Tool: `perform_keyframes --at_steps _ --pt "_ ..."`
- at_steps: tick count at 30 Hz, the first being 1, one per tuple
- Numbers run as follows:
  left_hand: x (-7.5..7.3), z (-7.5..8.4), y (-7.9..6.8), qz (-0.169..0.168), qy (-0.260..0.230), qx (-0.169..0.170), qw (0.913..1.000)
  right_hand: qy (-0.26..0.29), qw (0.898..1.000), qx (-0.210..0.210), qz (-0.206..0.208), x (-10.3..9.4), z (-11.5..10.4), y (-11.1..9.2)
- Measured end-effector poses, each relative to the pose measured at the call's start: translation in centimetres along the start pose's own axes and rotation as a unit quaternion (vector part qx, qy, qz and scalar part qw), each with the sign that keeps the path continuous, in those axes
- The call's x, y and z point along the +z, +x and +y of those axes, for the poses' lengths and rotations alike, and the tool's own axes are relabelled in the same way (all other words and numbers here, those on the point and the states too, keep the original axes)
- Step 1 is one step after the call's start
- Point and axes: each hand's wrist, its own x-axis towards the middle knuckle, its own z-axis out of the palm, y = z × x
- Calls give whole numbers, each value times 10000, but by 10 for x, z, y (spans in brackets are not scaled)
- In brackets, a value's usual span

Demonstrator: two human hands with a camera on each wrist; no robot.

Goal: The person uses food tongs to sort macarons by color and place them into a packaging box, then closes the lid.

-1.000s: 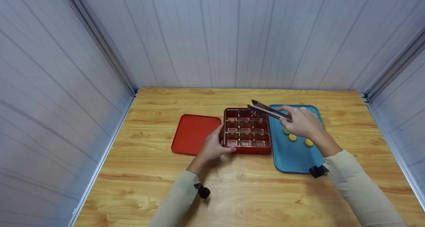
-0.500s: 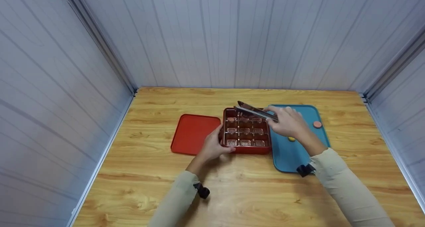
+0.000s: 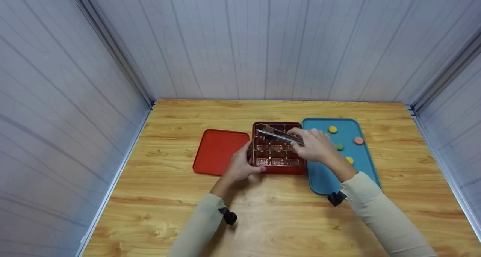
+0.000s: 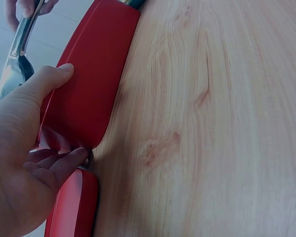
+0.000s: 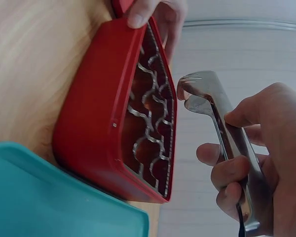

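Note:
My left hand (image 3: pixel 239 166) grips the near left corner of a red box (image 3: pixel 280 170), thumb on its front wall and fingers along the left side. Inside the box is a brown plastic insert (image 3: pixel 277 161) with several square compartments. Metal tongs (image 3: pixel 280 136) are held in my right hand (image 3: pixel 315 147), their tips over the back left compartments. In the right wrist view the tongs' tips (image 5: pixel 195 94) stand close together above the rim; whether something is between them is unclear. The tongs hide the back left compartment in the head view.
A blue tray (image 3: pixel 323 178) touches or nearly touches the box's right side. On it lie a pink macaron (image 3: pixel 359 141), a green one (image 3: pixel 339 147) and yellow ones (image 3: pixel 332 129). A flat red lid (image 3: pixel 221 151) lies left of the box. Panel walls (image 3: pixel 248 43) enclose the wooden table.
My right hand has carried the tongs leftward and lower, from the box's back right to its back left, uncovering more of the tray. The left hand and box have stayed put.

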Motion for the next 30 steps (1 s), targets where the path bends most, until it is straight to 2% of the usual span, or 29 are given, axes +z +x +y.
perform_keyframes --at_steps 3,7,10,14,19,21,23,27,28,30 --pt "-2 8 -4 29 -13 -12 10000 31 10000 16 -52 7 -1 -1" --pt "-12 35 -16 -32 -227 -55 9997 3 10000 4 -74 13 -2 -1" --pt "-16 45 -22 -65 -300 -71 9995 -37 10000 -12 -59 16 -2 -1" --pt "-14 38 -20 -70 -245 -61 9997 -27 10000 4 -79 18 -2 0" --pt "-2 4 -2 -32 -120 100 9999 11 9999 2 -105 18 -2 0" --pt "1 -5 3 2 -51 90 9999 23 10000 -17 -92 18 -1 0" --pt "-4 10 -3 -19 -47 48 10000 39 10000 -28 -79 19 0 0" --pt "-10 26 -11 -59 -27 -102 9999 41 9999 -5 -95 19 1 1" --pt "-10 28 -12 -69 -24 -108 9999 48 9999 6 -106 19 1 1" --pt "-7 19 -9 -58 41 -139 9999 61 9999 34 -126 19 1 1"
